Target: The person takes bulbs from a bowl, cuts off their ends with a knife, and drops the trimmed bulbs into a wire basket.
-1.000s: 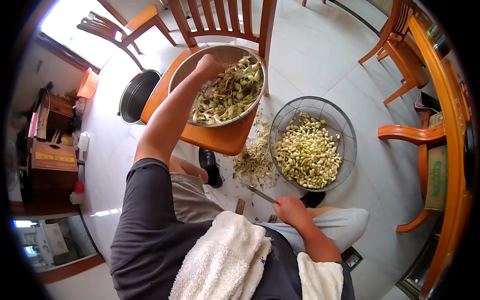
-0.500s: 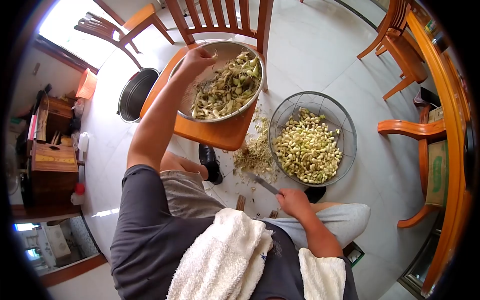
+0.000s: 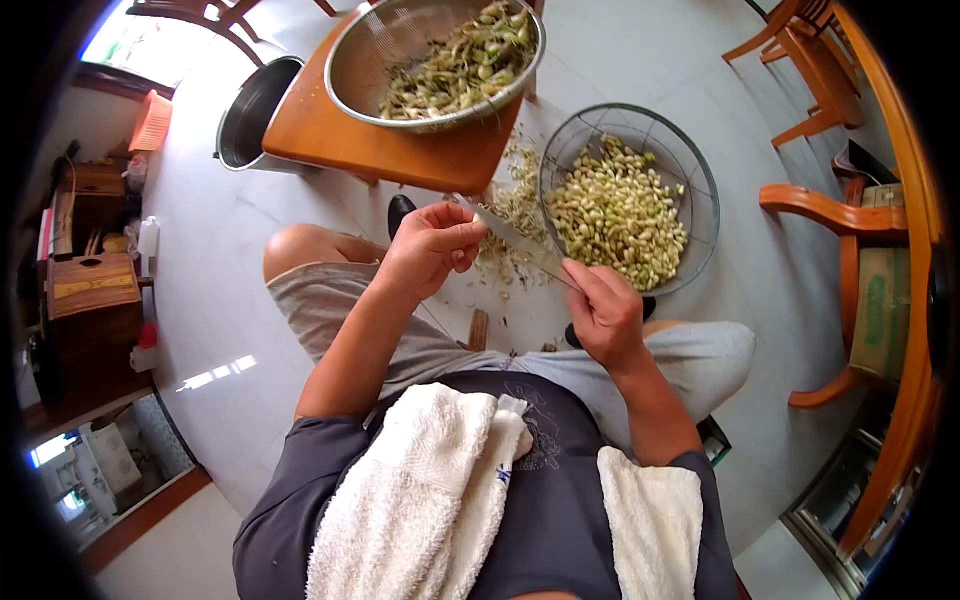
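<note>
My left hand is closed in a pinch on a small pale onion bulb, mostly hidden by the fingers. Against the bulb lies the blade of a knife. My right hand grips the knife at its near end, with the blade slanting up to the left. Beyond my left hand, a perforated metal colander on a chair holds untrimmed bulbs with stalks and roots. To the right on the floor, a round wire-mesh basket holds many trimmed bulbs.
Trimmings are strewn over the floor between the wooden chair and the basket. A dark metal pot stands left of the chair. At the right are a wooden table edge and a cardboard box. White towels hang over my shirt.
My left hand has come back from the colander toward me with a bulb. My right hand has raised the knife to meet it. The view has tilted down.
</note>
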Demonstrator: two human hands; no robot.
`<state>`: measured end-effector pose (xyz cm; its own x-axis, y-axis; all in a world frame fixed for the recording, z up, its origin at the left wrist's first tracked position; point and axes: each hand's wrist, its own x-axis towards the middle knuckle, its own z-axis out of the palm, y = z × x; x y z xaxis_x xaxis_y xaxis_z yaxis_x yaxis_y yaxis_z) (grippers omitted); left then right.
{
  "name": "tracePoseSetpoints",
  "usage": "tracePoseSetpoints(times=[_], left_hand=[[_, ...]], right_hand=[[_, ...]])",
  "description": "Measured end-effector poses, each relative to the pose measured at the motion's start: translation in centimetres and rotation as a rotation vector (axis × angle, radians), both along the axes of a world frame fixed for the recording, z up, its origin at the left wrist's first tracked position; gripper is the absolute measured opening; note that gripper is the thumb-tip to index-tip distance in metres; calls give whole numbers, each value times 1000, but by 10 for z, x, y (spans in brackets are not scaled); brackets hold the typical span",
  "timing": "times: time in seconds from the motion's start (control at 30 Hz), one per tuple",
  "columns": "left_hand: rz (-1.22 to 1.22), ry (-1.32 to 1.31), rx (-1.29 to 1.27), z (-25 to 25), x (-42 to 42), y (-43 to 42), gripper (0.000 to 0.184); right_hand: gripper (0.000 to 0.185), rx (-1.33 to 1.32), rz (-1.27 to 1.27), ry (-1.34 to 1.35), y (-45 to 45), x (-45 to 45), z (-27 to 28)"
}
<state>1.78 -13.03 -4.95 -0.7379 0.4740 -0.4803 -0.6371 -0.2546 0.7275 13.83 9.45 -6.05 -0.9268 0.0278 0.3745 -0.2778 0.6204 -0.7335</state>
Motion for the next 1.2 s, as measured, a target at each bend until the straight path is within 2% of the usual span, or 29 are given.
tracePoseSetpoints(times=[0.07,0.2,0.67,0.77,0.9,1.0,1.1,1.13,1.2], left_hand=[[-18,-42,56,-4,10,3,15],[-26,-28,-31,-19,23,5,19],[58,-204,95,-30,31,7,17],[-15,-101,28,-36,33,6,10],[15,-21,5,-32,34,7,13],[21,35,-50,-24,35,7,15],[-31,115,-158,-19,35,3,14],[-38,137,-149,-20,35,-1,16],[-28,128,-108,-21,35,-5,19]], right_hand=[[32,80,54,63,-2,0,1],[36,192,95,74,-5,2,-6],[32,252,104,20,-6,5,0],[32,246,107,10,-5,6,-3],[31,256,107,39,-5,5,-11],[23,209,81,11,-7,6,-11],[12,319,-20,-295,3,9,-37],[15,282,-54,-406,7,9,-43],[17,248,-81,-460,11,11,-44]])
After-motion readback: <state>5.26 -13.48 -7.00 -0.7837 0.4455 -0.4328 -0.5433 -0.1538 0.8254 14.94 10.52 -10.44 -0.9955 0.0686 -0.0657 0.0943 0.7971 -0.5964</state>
